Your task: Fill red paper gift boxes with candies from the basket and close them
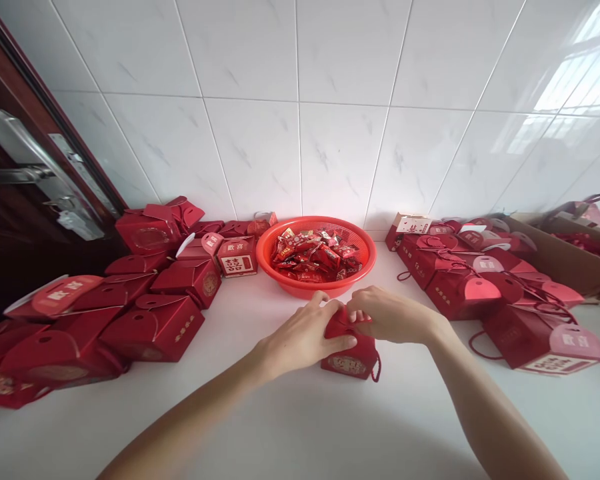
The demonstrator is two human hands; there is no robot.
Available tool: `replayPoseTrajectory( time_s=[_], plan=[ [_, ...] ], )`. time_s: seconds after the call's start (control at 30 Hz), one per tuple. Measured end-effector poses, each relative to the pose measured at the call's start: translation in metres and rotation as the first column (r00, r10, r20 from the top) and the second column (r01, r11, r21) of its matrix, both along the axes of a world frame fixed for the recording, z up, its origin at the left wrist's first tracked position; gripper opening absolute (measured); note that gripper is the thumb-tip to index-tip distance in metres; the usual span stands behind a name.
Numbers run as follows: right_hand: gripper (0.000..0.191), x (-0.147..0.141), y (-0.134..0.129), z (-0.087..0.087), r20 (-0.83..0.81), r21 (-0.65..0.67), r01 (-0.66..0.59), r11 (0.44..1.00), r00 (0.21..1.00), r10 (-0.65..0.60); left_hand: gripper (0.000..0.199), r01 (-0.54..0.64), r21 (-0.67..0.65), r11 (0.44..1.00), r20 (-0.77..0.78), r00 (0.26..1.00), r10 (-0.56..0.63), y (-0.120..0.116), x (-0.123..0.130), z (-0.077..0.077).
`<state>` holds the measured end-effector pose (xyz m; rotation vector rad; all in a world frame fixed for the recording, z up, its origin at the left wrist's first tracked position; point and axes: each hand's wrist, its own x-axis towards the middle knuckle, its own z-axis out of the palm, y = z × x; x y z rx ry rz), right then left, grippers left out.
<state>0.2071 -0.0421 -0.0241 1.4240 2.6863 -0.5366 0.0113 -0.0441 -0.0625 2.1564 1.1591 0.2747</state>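
A small red gift box (353, 363) with gold print stands on the white surface, straight below the basket. My left hand (310, 333) grips it from the left, thumb across the near side and fingers at the top. Curled over the top flaps from the right, my right hand (387, 315) pinches the box there; its fingertips are partly hidden. A red cord loop (377, 369) hangs at the box's right side. Just behind both hands sits a red plastic basket (300, 288) holding wrapped candies (315, 257).
Several red gift boxes (153, 327) stand grouped on the left, near a dark door (10, 247) with a metal handle. More boxes with cord handles (455, 287) line the right side. Behind them is a cardboard carton (555, 250). A tiled wall (340, 153) bounds the back.
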Motion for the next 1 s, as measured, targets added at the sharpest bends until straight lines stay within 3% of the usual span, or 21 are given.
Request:
replayPoseTrajectory(
  time_s=[0.2,0.4,0.57,0.83,0.93,1.0],
  plan=[
    [0.018,0.002,-0.013,-0.009,-0.019,0.095,0.091,0.991,0.996,-0.089,0.051,0.082,-0.058,0.995,0.016,0.997,-0.081,0.006,-0.007,0.001],
    [0.025,-0.007,-0.011,-0.012,0.061,0.163,0.153,0.975,0.984,-0.165,0.040,0.104,-0.060,0.993,0.025,0.994,-0.103,0.004,-0.006,0.001],
    [0.022,-0.005,-0.005,-0.011,0.082,0.163,0.055,0.985,0.994,-0.069,0.050,0.130,-0.036,0.991,0.037,0.991,-0.129,0.007,-0.006,-0.001],
    [0.013,0.014,0.002,-0.001,-0.154,0.144,0.004,0.990,0.988,0.018,0.078,0.134,0.060,0.989,0.068,0.988,-0.138,0.011,-0.016,0.012],
    [0.013,0.020,0.000,0.003,-0.170,0.174,0.018,0.985,0.985,0.012,0.076,0.150,0.021,0.988,0.177,0.972,-0.152,0.014,-0.018,0.017],
    [0.014,0.022,0.000,0.004,-0.165,0.183,0.026,0.983,0.986,0.004,0.069,0.111,-0.047,0.993,0.228,0.969,-0.097,0.016,-0.017,0.016]
  ],
)
